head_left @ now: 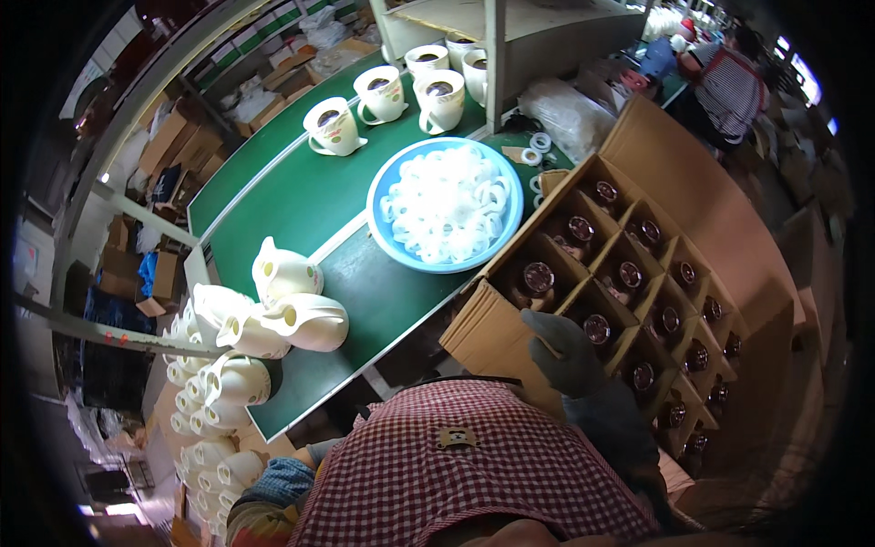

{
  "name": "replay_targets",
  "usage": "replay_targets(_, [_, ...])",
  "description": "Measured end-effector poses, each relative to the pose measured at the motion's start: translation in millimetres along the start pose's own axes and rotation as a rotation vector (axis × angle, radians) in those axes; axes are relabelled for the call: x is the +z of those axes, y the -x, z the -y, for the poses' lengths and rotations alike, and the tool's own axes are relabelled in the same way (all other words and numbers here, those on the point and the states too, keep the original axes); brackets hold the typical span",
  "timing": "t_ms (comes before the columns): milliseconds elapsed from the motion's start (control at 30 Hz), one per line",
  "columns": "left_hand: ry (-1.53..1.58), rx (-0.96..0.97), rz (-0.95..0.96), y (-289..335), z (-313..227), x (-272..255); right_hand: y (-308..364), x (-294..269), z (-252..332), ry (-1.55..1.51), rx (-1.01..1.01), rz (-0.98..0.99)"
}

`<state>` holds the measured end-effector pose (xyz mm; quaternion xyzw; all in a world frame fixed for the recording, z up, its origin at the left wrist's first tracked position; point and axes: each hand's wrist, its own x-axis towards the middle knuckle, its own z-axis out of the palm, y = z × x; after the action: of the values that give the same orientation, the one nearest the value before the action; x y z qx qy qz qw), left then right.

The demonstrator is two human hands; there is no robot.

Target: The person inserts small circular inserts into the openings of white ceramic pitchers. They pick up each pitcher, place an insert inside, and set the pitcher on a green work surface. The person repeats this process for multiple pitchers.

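My right hand (563, 354), in a grey glove, is over the near left edge of a divided cardboard box (492, 319). A gap shows between its thumb and fingers, and nothing is visible in it. Shiny, round-topped glass pieces (538, 277) stand in the box's compartments. My left forearm, in a blue checked sleeve (284, 480), is low at the left; a bit of my left hand (324, 449) shows, with its fingers hidden by the apron. Several cream jug-shaped bodies (305, 321) lie at the bench's near left end, ahead of that arm.
On the green bench (273, 196) sits a blue basin (375, 214) heaped with white rings (447, 201). Upright cream jugs (333, 128) with dark openings stand behind it. More jug bodies (219, 465) are stacked low left. A metal post (495, 68) rises behind; another person (729, 91) is far right.
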<state>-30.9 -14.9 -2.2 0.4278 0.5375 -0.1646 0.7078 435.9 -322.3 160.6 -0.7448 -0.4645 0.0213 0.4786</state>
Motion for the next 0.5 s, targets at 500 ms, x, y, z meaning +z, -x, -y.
replay_targets(500, [-0.059,-0.028,0.045,-32,-17,-26,-7,-22,9,0.046,0.011,0.092])
